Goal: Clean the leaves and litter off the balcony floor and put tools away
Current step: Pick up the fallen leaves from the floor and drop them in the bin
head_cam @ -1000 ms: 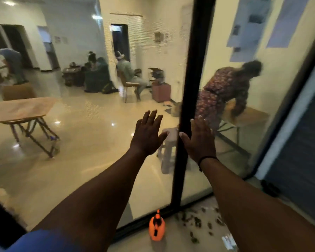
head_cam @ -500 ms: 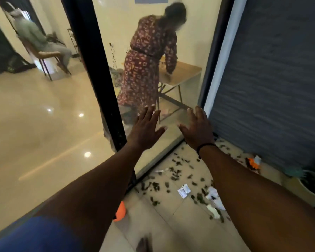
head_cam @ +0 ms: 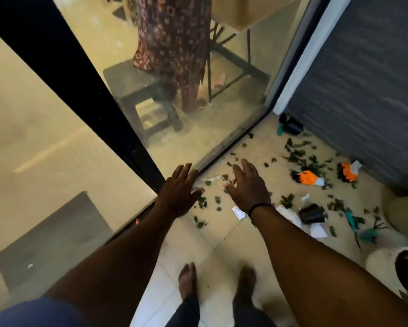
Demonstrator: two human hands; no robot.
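1. Left hand, right hand: both out in front, fingers spread, holding nothing.
2. Leaves and paper scraps strewn over balcony floor, mostly right/far.
3. Orange gloves far right.

Dim, warm, soft with motion blur; hazy reflections on glass, edges wide-angle bent.

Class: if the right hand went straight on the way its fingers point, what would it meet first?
Probably the scattered leaves on the floor just ahead of the right hand, then the glass door's bottom rail; depth is unclear.
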